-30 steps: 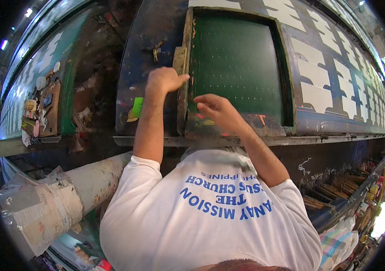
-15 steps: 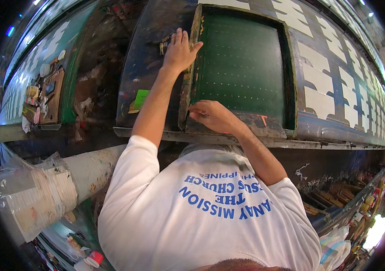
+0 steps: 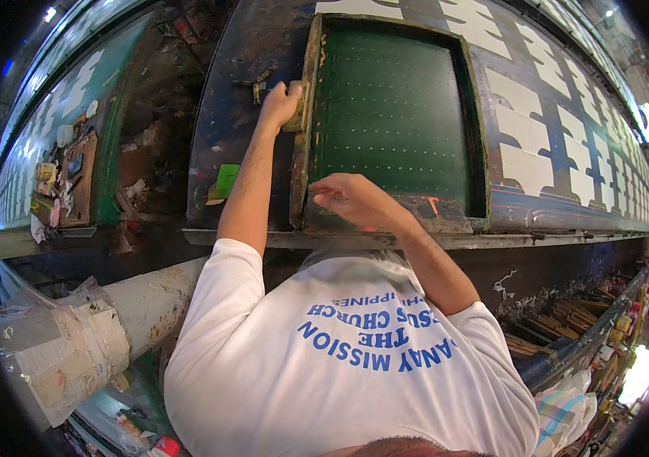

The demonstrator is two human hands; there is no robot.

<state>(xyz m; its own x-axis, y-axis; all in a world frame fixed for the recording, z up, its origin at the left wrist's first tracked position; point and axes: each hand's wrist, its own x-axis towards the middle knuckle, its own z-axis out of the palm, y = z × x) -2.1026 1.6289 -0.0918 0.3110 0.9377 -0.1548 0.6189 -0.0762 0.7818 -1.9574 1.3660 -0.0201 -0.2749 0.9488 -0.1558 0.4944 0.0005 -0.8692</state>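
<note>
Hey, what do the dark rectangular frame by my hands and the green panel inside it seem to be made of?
The dark, worn rectangular frame looks like wood with a rough, stained finish: its edges show brownish patches. The smooth dark-green dotted panel could be coated mesh or plastic sheet; its soft sheen leaves that open.

A workshop, by its paint-stained tabletop [image 3: 221, 114], green framed screen [image 3: 393, 114], rows of white cut-outs [image 3: 526, 169] at right, and wooden slats [image 3: 568, 316] stored near right.

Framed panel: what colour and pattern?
Panel is dark green with rows of pale dots; head view.
</note>
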